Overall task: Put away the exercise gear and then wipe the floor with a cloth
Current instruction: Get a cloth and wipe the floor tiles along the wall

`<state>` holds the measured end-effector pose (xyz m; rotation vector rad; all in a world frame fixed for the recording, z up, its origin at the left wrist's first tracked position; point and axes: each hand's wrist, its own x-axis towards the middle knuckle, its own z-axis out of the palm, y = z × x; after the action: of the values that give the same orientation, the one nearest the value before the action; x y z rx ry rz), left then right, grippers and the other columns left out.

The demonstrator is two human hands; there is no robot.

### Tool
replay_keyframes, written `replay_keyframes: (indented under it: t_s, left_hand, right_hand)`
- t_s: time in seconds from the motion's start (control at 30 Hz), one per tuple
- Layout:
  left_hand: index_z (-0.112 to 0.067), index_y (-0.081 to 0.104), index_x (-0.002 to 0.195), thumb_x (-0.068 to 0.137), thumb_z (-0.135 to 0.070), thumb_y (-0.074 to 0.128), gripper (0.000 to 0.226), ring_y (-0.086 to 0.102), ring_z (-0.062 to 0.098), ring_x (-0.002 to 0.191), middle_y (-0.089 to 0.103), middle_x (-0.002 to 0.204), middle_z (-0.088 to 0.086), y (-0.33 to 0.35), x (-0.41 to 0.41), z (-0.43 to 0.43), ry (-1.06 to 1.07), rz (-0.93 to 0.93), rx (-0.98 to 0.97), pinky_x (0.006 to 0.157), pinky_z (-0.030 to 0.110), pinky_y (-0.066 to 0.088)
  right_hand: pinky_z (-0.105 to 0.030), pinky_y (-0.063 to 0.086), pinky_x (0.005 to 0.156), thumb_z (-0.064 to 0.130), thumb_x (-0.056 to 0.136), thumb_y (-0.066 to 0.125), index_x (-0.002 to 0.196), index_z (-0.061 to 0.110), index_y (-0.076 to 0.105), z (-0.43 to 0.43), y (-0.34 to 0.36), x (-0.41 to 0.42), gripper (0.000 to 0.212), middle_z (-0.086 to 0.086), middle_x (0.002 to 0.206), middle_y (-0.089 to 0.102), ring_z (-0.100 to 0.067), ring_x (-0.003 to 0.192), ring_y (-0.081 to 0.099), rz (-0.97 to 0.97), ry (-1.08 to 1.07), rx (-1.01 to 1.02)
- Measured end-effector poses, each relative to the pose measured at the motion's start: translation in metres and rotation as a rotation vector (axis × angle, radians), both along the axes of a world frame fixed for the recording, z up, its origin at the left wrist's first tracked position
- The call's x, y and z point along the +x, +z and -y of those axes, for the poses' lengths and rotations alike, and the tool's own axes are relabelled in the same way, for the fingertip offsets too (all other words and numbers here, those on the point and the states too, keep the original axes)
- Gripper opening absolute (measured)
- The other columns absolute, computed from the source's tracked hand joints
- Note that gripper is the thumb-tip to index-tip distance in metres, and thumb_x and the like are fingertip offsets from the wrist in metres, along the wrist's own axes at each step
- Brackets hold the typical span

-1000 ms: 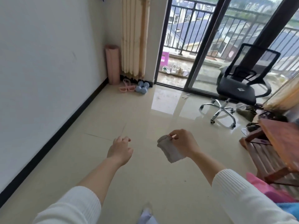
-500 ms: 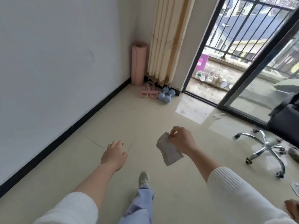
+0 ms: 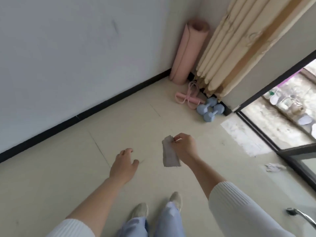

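Gear, stowed in corner, apparently done: rolled mat, pink pedal puller, blue dumbbells. Cloth pinched by right hand; left hand loosely spread, empty. Floor wiping seemingly not yet begun.

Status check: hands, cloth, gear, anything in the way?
Right hand pinches grey cloth; left hand open, empty. Yoga mat, pink pull band, blue dumbbells in corner. Crumpled scrap on floor, right side.

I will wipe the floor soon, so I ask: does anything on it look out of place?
Yes. A crumpled white scrap, perhaps paper, lies loose on the floor beside the sliding door frame. The dumbbells and rolled mat sit tidily in the corner.
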<state>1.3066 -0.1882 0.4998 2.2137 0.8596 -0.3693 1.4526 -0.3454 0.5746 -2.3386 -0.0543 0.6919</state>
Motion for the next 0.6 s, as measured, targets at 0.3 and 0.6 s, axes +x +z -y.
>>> replay_keyframes:
  t_s: [0.3, 0.6]
  left_hand:
    - [-0.020, 0.039, 0.138, 0.092, -0.026, 0.050, 0.047, 0.038, 0.016, 0.129, 0.041, 0.143, -0.004, -0.243, 0.085, -0.008, 0.335, -0.040, 0.021, 0.094, 0.032, 0.041]
    - [-0.020, 0.020, 0.149, 0.098, -0.036, 0.036, 0.056, 0.011, 0.019, 0.147, 0.008, 0.161, 0.004, -0.523, 0.101, -0.021, 0.398, -0.161, 0.227, 0.112, 0.029, 0.028]
  right_hand:
    - [-0.021, 0.038, 0.051, 0.026, 0.084, 0.055, 0.079, 0.018, 0.065, -0.042, -0.257, 0.110, 0.014, 0.008, 0.066, 0.061, -0.011, 0.058, 0.053, -0.015, 0.230, -0.061]
    - [-0.019, 0.037, 0.047, 0.029, 0.095, 0.047, 0.098, 0.024, 0.057, -0.116, -0.509, 0.154, 0.012, 0.009, 0.069, 0.060, -0.007, 0.058, 0.055, 0.091, 0.463, 0.026]
